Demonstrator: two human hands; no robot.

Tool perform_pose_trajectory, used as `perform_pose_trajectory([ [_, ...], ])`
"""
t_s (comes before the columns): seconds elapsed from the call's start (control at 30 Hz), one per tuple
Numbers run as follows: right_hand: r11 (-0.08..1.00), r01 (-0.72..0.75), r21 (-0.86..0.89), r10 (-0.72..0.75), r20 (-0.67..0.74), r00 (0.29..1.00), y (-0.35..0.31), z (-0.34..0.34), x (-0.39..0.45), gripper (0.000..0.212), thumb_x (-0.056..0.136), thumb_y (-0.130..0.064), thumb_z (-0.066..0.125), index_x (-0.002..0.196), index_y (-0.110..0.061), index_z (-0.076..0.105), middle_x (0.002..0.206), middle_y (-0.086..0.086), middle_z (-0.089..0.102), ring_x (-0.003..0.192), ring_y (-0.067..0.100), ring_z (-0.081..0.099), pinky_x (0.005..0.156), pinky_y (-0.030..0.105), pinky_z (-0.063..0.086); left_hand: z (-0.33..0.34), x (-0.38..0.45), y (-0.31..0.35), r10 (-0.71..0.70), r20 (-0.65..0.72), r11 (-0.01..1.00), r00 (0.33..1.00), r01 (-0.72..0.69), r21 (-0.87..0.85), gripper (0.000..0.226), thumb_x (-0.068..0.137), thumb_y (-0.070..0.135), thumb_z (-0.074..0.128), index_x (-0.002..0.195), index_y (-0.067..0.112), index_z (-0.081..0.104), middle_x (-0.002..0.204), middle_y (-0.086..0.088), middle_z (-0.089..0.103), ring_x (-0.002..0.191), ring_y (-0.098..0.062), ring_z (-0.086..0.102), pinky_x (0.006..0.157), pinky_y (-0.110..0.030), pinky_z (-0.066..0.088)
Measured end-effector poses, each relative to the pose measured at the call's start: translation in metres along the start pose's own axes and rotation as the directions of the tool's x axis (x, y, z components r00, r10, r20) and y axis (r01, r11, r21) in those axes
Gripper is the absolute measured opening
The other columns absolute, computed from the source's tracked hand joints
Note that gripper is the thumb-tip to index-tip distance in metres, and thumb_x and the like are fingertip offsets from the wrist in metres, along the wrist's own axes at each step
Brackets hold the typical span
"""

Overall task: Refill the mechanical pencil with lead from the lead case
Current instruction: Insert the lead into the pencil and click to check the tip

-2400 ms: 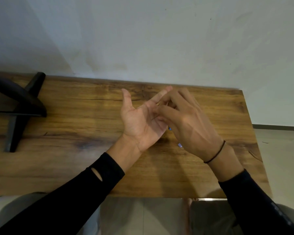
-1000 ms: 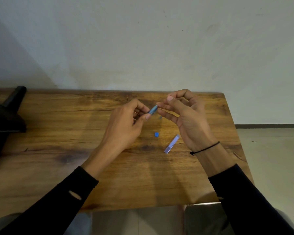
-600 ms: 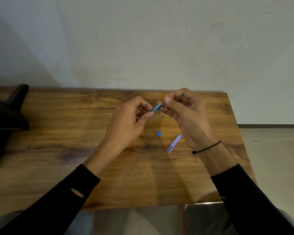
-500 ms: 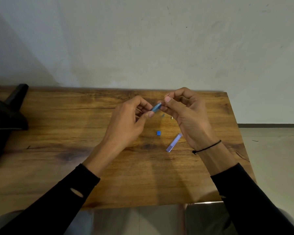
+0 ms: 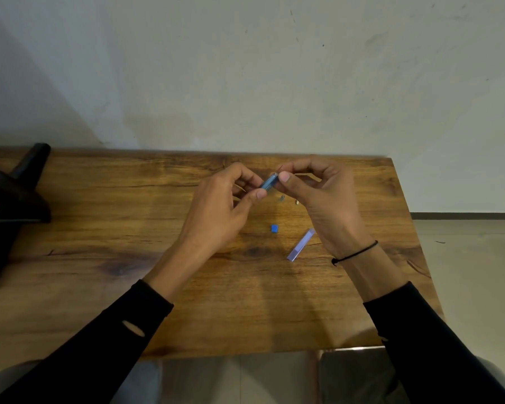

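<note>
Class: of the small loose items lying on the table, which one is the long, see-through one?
The lead case, lying near the right hand's wrist. It is a long clear stick; the blue cap is a tiny square.

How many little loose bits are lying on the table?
4: a blue cap, a clear lead case right of it, and two tiny pieces under the hands. More may be hidden.
</note>
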State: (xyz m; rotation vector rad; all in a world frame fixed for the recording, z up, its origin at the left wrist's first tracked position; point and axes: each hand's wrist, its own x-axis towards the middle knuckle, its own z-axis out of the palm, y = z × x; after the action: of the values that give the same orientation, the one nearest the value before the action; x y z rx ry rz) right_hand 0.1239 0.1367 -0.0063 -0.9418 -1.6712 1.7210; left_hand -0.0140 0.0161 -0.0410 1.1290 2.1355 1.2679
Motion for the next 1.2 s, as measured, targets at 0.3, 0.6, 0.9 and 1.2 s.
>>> perform_pose_trajectory([
  [0.3,0.660,0.075,-0.747,-0.115,-0.002,0.993,0.010,-0.033,0.018,0.024,0.094,0.002,0.067,0.100,-0.018,0.079,0.094,-0.006,0.075,0.084,0.017,0.071,0.079,0.037,0.062,-0.002,0.001,-0.001,-0.008,0.000,1.000,1.000,0.008,-0.027,0.012,0.096,0.026,0.079,0.104,0.029,0.071,0.096,0.021,0.073,0.091,0.007,0.068,0.069,-0.009,0.052],
  [0.6,0.267,0.135,-0.954,-0.035,0.130,0.991,0.025,-0.015,0.017,0.008,0.095,-0.010,0.068,0.101,-0.015,0.071,0.104,0.007,0.070,0.093,0.035,0.069,0.073,0.043,0.058,-0.004,0.000,-0.001,-0.009,0.011,1.000,1.000,0.009,-0.013,0.012,0.096,0.027,0.078,0.104,0.031,0.069,0.096,0.022,0.071,0.094,0.009,0.067,0.070,-0.006,0.051],
  [0.9,0.111,0.119,-0.987,-0.072,0.111,0.991,0.035,-0.006,0.013,0.012,0.096,-0.008,0.071,0.099,-0.011,0.060,0.100,0.008,0.066,0.089,0.033,0.066,0.064,0.038,0.042,-0.007,-0.001,-0.001,-0.015,0.026,1.000,1.000,0.016,-0.012,0.012,0.096,0.026,0.078,0.105,0.029,0.070,0.096,0.020,0.070,0.088,0.013,0.065,0.069,-0.004,0.048],
  [1.2,0.860,0.177,-0.478,-0.160,0.076,0.984,0.002,-0.012,0.015,0.010,0.089,0.003,0.077,0.092,-0.006,0.073,0.085,0.004,0.077,0.076,0.018,0.075,0.073,0.028,0.065,-0.004,-0.001,-0.005,-0.006,0.015,0.999,1.000,0.005,0.043,0.012,0.094,0.027,0.082,0.101,0.030,0.072,0.090,0.022,0.072,0.081,0.006,0.068,0.068,-0.017,0.053],
])
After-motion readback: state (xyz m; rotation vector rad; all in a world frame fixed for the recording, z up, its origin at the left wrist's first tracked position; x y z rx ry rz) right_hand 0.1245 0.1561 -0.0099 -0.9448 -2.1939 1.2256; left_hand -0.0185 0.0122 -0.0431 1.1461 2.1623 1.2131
